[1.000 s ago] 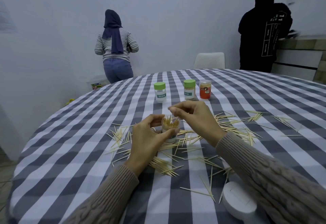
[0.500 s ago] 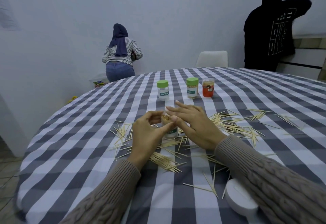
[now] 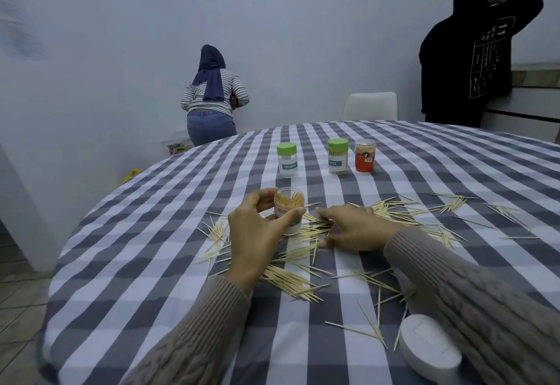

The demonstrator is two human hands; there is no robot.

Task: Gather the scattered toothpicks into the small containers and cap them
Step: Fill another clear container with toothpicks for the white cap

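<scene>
My left hand (image 3: 257, 233) grips an uncapped clear container (image 3: 289, 207) that stands upright on the checked tablecloth (image 3: 151, 263), partly filled with toothpicks. My right hand (image 3: 354, 228) lies palm down, fingers spread, on a pile of scattered toothpicks (image 3: 403, 209) just right of the container. More loose toothpicks (image 3: 291, 281) lie in front of my left wrist. Farther back stand two green-capped containers, one nearly empty (image 3: 287, 160) and one full (image 3: 337, 156), plus an orange jar (image 3: 365, 156).
A white round object (image 3: 430, 346) sits at the near right under my right sleeve. Two people stand by the far wall, backs turned: one in a striped top (image 3: 213, 97), one in a black hoodie (image 3: 472, 51). A white chair (image 3: 371, 106) stands behind the table.
My right hand has come down from the container's mouth onto the toothpicks to its right. My left hand keeps holding the container.
</scene>
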